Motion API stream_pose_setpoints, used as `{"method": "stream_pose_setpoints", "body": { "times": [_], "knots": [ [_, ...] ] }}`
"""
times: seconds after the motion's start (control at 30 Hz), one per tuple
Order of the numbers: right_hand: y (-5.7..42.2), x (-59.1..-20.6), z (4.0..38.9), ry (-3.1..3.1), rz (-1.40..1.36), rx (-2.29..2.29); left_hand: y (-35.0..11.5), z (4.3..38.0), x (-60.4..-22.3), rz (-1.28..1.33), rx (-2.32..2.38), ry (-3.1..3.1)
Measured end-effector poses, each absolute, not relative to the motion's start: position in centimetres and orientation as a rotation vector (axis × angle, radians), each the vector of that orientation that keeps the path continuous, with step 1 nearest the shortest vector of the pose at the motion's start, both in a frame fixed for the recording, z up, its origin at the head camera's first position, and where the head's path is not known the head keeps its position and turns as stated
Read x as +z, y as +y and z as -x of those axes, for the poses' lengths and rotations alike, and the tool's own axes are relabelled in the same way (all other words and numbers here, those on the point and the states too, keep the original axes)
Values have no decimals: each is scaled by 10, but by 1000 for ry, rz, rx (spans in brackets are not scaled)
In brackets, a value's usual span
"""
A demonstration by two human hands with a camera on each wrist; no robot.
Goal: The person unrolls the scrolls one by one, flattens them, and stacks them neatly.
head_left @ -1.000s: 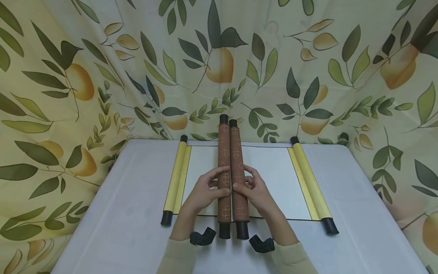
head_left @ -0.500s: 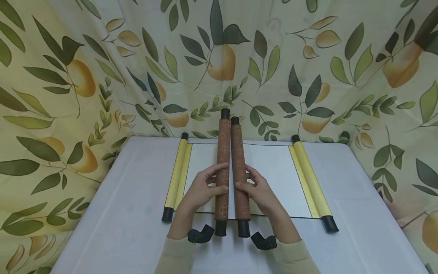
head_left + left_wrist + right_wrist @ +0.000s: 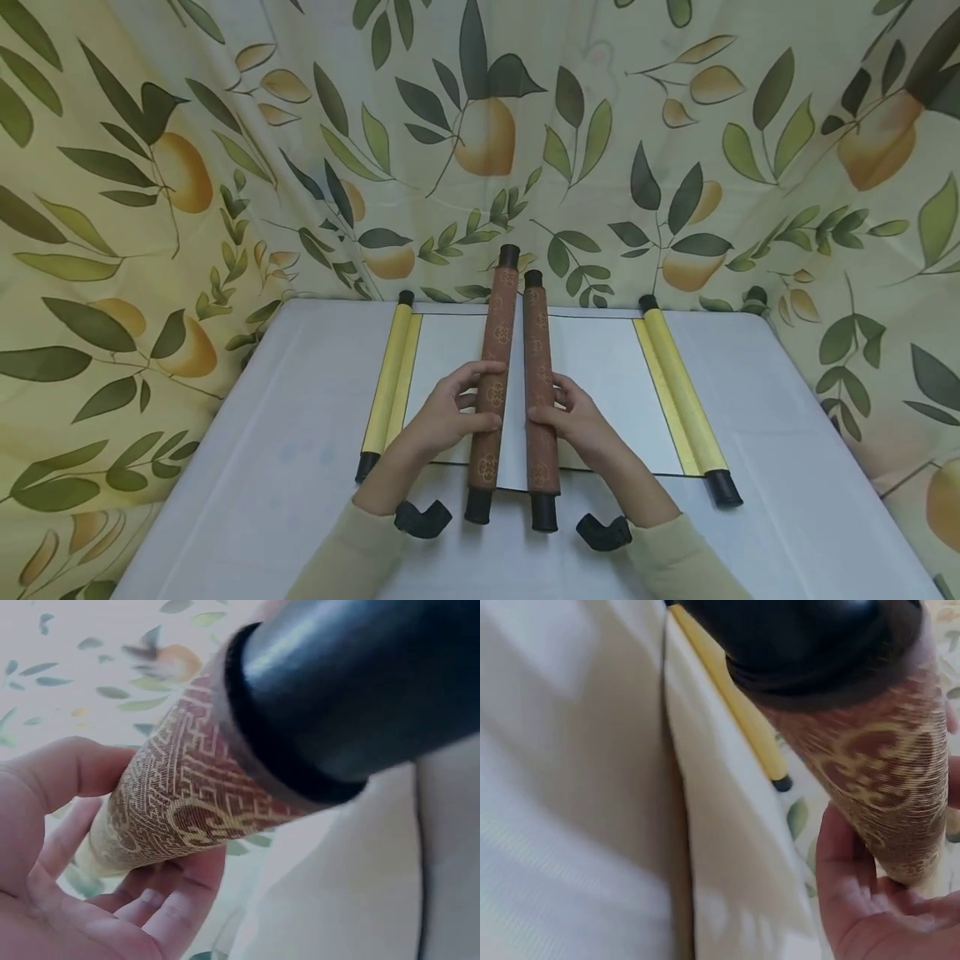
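Note:
In the head view, my left hand (image 3: 446,417) grips a brown patterned scroll roller (image 3: 501,333) with a black knob at each end. My right hand (image 3: 588,425) holds the matching roller (image 3: 537,350) beside it. A narrow strip of white scroll sheet (image 3: 516,442) stretches between the two. Both rollers are raised above a second, spread-out scroll, and the left one leans to the right at its far end. In the left wrist view, thumb and fingers wrap the patterned roller (image 3: 172,795) below its black knob (image 3: 337,690). The right wrist view has fingers around the other roller (image 3: 885,765).
The spread-out scroll's white sheet (image 3: 607,375) lies on the white table (image 3: 300,400) between a left yellow roller (image 3: 385,375) and a right yellow roller (image 3: 684,392). A leaf-and-fruit patterned curtain (image 3: 300,208) hangs behind. Black wrist mounts (image 3: 423,519) sit near both sleeves.
The two brown rollers have gone from side by side to apart, baring a strip of white sheet between them. Both have shifted slightly right at their far ends, and the forearms have spread outward.

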State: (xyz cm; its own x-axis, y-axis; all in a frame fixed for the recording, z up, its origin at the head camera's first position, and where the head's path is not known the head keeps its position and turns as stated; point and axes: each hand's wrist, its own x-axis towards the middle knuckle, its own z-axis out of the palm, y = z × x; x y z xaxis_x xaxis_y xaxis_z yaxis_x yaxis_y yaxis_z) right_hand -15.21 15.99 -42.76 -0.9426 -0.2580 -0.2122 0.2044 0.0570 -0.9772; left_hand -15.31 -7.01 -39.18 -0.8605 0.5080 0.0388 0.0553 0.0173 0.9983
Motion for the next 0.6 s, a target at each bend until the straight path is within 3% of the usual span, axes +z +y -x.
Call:
{"method": "stream_pose_setpoints", "body": {
  "times": [0.6],
  "knots": [
    [167,-427,152,1903,-2,-1970,-82,145,-376,-610,1735,2043]
  ]
}}
